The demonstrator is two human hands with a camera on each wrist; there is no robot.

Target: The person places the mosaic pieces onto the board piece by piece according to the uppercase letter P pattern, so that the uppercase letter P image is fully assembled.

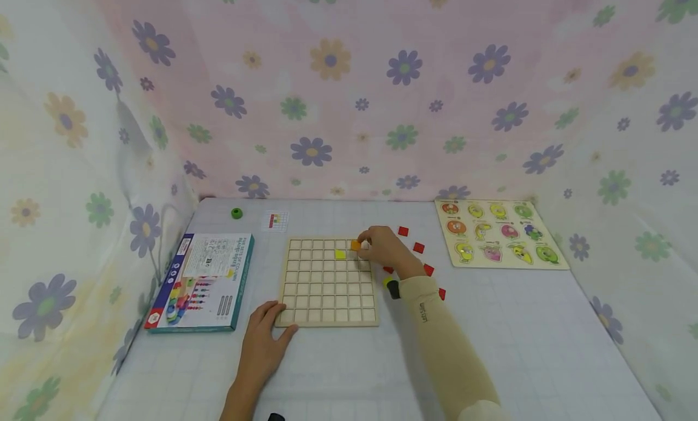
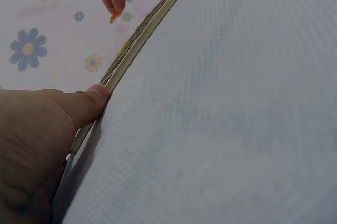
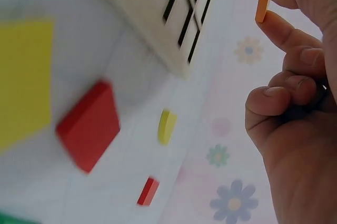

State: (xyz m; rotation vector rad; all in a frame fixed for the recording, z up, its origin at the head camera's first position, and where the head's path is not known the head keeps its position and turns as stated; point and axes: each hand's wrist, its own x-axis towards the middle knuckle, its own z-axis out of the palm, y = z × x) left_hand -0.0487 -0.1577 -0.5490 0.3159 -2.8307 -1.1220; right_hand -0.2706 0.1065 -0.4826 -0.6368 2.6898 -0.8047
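Note:
A square wooden grid board point(image 1: 327, 324) lies flat, with a yellow square tile point(image 1: 340, 254) in one of its upper cells. At the board's near left corner, my left hand point(image 1: 265, 345) holds the edge; the thumb point(image 2: 89, 105) presses its front side. Between thumb and index finger my right hand point(image 1: 384, 249) pinches an orange square tile point(image 3: 265, 0) by its edges. That tile is over the board's upper right part, raised above it in the left wrist view. Several red tiles point(image 1: 418, 248) are scattered right of the board, some partly hidden by the right arm.
Left of the board lies a boxed toy set point(image 1: 212, 306). A small pattern card point(image 1: 276, 221) and a green bead point(image 1: 237, 213) are behind it. A fruit puzzle board point(image 1: 509, 263) is at the back right. Floral cloth walls point(image 1: 354, 124) enclose the table.

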